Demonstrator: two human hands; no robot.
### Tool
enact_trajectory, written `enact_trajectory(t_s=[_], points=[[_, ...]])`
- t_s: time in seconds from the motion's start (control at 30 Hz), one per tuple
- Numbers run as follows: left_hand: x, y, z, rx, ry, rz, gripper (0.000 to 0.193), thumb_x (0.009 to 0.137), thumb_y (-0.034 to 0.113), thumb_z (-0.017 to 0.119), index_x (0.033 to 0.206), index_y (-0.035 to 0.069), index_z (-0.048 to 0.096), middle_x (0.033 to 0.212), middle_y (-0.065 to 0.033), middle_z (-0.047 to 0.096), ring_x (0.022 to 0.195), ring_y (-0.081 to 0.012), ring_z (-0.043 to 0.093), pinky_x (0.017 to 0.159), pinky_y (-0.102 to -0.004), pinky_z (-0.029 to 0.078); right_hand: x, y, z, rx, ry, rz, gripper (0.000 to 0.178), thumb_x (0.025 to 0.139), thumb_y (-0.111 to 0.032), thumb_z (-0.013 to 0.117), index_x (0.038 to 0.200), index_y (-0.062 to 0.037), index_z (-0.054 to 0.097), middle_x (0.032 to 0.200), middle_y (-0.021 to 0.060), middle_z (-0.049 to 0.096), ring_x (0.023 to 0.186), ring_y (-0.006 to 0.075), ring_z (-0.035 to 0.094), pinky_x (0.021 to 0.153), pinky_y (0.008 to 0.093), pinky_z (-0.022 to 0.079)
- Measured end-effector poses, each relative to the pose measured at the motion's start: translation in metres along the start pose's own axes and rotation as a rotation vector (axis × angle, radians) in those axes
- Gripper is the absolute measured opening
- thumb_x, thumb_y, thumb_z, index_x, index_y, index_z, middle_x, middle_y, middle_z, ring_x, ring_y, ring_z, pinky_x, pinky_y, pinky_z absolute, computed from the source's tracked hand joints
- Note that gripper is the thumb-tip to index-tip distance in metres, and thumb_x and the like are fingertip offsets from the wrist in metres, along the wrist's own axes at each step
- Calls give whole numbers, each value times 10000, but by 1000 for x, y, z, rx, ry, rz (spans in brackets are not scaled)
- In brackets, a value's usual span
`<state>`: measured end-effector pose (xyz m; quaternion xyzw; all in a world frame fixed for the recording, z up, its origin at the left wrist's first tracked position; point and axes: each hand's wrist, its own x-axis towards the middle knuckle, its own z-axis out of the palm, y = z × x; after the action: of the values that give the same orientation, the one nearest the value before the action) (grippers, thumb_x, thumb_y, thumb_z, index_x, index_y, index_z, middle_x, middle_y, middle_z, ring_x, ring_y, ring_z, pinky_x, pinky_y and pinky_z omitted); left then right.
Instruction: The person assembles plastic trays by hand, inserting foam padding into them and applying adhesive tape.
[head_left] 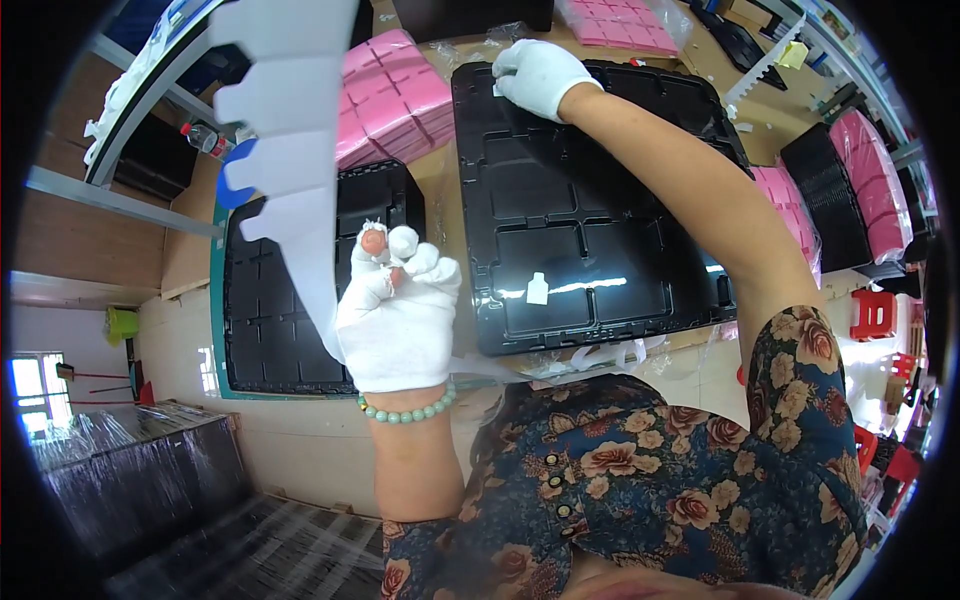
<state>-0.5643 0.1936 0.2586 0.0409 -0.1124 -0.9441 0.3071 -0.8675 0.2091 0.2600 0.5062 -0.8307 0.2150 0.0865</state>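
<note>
My left hand (398,310), in a white glove with some fingertips bare, is closed in a loose fist. A long white paper strip (300,130) with a notched edge rises from it, and a thinner tail of it curls toward my body. My right hand (543,80), also gloved, reaches to the far left corner of a large black plastic tray (530,190). Its fingers are bent together on the tray, and the edge of a small white label (497,90) peeks out beneath them. Another white bottle-shaped label (537,289) lies near the tray's front left.
A second black tray (275,290) rests left on a green mat. Pink divided trays (395,95) are stacked behind it. More pink pieces (870,185) and black trays stand at the right. A bottle (205,138) is at the far left, by a metal frame.
</note>
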Motion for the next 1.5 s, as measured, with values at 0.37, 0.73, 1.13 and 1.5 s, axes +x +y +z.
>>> enact_trajectory(t_s=[0.37,0.73,1.13,1.5], points=[[2,-26,-13,-13,115,-98,212,961,254,547,973,44,568,860,-87,566,788,-201,535,769,-361,452,-93,-69,-17,244,215,-322,127,781,-184,603,730,-93,675,751,95,631,730,311,616,698,421,486],[27,-21,-23,-81,167,-277,214,1032,192,387,1009,19,512,728,-11,397,522,-87,370,441,-220,314,-123,-48,-33,417,56,-258,210,780,-137,562,873,-74,739,854,169,675,793,302,656,727,384,532],[-24,-16,-42,113,181,-612,165,1013,173,470,1087,62,567,633,26,441,410,-33,326,370,-202,237,-172,-51,-29,198,-68,-72,145,691,-38,583,749,-67,713,820,106,668,777,317,605,713,411,498],[-55,-50,-71,-97,351,-688,223,1021,226,432,1026,45,562,752,-48,497,528,-87,394,458,-210,316,-175,-48,-20,38,-71,-89,78,702,-147,638,710,-75,669,760,104,628,795,284,613,684,402,469]])
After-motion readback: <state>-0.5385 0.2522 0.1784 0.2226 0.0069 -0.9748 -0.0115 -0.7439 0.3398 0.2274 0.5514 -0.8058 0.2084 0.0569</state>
